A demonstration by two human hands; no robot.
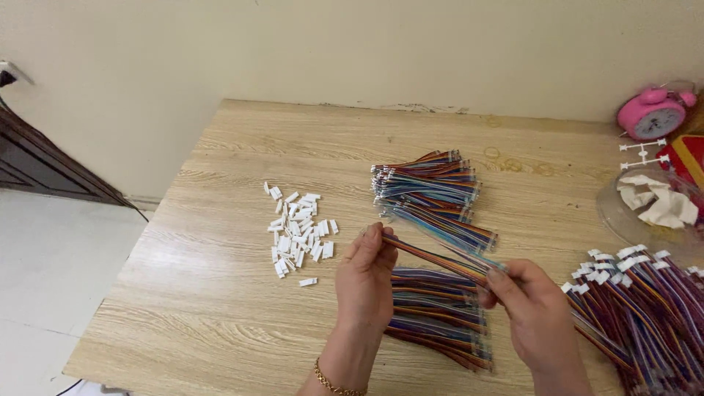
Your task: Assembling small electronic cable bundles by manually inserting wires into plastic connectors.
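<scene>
One heap of small white plastic clips (297, 224) lies on the wooden table (220, 308), too many to count. The left hand (364, 282) pinches one end of a striped wire strip (438, 259); the right hand (534, 312) pinches the other. Three wire piles show: behind (429, 191), under the hands (436, 315), and right (645, 308). One pink clock (653, 114) stands far right.

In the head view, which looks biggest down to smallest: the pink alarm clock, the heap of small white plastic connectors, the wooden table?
1. Wooden table
2. Heap of small white plastic connectors
3. Pink alarm clock, though it sits farther away, so this is unsure.
</scene>
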